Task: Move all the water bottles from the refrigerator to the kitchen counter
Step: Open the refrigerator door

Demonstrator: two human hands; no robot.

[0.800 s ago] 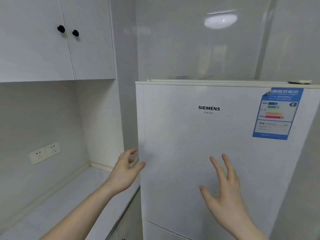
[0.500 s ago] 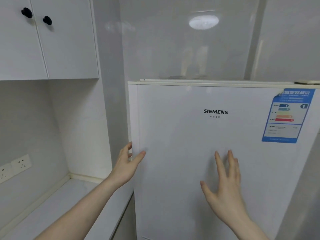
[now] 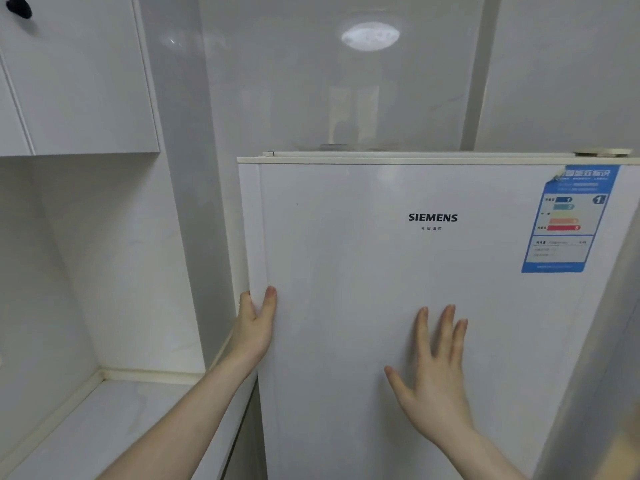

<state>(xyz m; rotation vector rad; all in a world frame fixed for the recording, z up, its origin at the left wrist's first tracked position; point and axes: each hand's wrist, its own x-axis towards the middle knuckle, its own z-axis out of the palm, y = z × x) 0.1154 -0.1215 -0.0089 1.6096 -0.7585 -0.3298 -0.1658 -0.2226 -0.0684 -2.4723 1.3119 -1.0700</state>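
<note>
Left hand (image 3: pixel 257 323) now hooked on left edge of refrigerator door (image 3: pixel 398 306), was short of it before; right hand (image 3: pixel 437 382) spread flat near door face, contact unclear. Door closed, bottles unseen; kitchen counter (image 3: pixel 114 427) just left

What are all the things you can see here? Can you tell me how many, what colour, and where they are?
refrigerator: one, white, door closed, centre and right
energy label: one, blue with coloured bars, upper right of the refrigerator door
kitchen counter: one, white, lower left beside the refrigerator
wall cabinet: one, white, upper left
cabinet knob: one, black, top left corner
light reflection: one, white, on the glossy wall above the refrigerator
water bottles: none in view
left hand: one, holds the left edge of the refrigerator door
right hand: one, fingers spread, at the door front
</note>
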